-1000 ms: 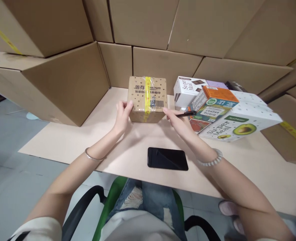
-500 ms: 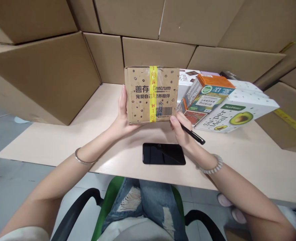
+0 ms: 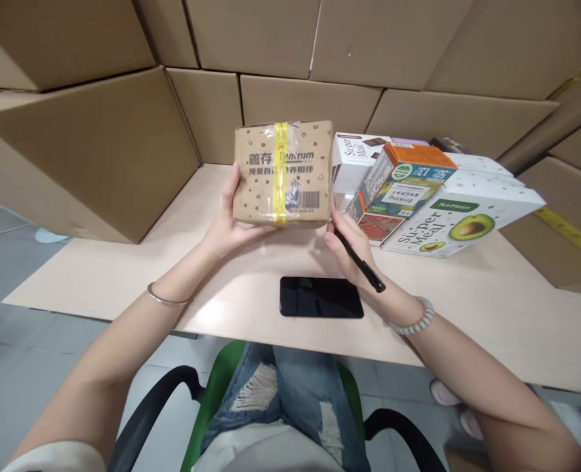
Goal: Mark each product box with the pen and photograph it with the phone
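A small brown cardboard box [image 3: 256,187] with yellow tape down its front is held up above the table, its printed side and barcode facing me. My left hand [image 3: 229,219] grips its lower left side, thumb below and fingers partly hidden behind it. Close by the box's lower right corner, my right hand [image 3: 349,249] is closed around a black pen [image 3: 362,265] that points back toward my wrist. Whether the right fingertips touch the box I cannot tell. A black phone [image 3: 321,298] lies flat on the table below the hands.
Right of the held box stand an orange-topped Binking box [image 3: 408,177], a white Super Meal box [image 3: 462,226] and other cartons. Large cardboard boxes [image 3: 310,108] wall off the back, with another [image 3: 98,157] at the left. The pale table [image 3: 251,324] ends before my lap.
The brown box has shifted left and slightly up, and has turned and tilted a little. My right hand has moved left with the pen, which now angles down more steeply.
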A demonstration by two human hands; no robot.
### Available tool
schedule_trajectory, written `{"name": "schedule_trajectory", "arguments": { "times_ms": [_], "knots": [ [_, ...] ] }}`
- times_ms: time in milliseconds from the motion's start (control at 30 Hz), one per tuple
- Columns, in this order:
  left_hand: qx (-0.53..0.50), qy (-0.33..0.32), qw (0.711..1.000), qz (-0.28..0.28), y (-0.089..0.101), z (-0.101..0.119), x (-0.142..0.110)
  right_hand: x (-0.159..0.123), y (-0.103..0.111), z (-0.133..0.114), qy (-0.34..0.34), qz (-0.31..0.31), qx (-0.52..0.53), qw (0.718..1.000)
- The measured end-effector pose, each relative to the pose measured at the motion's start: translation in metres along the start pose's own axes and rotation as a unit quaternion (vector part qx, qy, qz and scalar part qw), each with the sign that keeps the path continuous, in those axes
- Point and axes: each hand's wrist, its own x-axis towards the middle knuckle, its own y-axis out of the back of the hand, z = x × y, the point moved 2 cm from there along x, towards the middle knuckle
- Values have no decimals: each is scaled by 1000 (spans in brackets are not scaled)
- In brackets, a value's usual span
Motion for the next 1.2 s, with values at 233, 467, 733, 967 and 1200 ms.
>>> {"name": "schedule_trajectory", "arguments": {
  "times_ms": [233, 467, 733, 967, 1200],
  "knots": [
    [-120, 179, 972, 96, 12, -8, 4, 1, -9, 11, -43, -46, -21, 998],
    [-187, 287, 936, 82, 10, -15, -1, -7, -17, 29, -219, -12, -37, 975],
    [-160, 238, 958, 20, 33, -13, 12, -5, -19, 24, -189, -24, 4, 982],
    [-214, 369, 903, 44, 28, -14, 7, -7, -16, 10, -126, 9, -12, 992],
    [-339, 381, 860, 28, 7, 2, 8, -11, -14, 2, -92, -6, -83, 992]
  ]
}}
